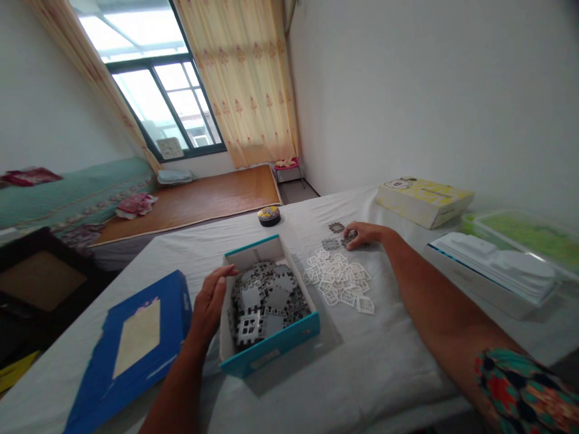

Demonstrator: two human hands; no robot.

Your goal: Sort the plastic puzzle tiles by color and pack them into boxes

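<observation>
A teal-edged open box [271, 342] holds a heap of grey plastic building pieces [266, 295], some flat with notched edges, one like a window frame. My left hand [213, 295] grips the box's left wall, its fingertips over the rim. Beyond the box to the right, my right hand [362, 234] reaches down to the cloth, fingers closed on a dark grey toothed piece [347, 240] that they partly hide. Beside it lie another gear-like piece [336, 227] and a lighter grey piece [330, 244]. White lattice pieces [339, 277] form a loose pile nearer to me.
A blue box lid [136, 343] lies at left on the white cloth [289, 398]. A round tin [269, 216] stands at the far edge. Along the right are a yellow box [423, 199], a white box with stacked white pieces [493, 265] and a green-filled clear container [529, 238].
</observation>
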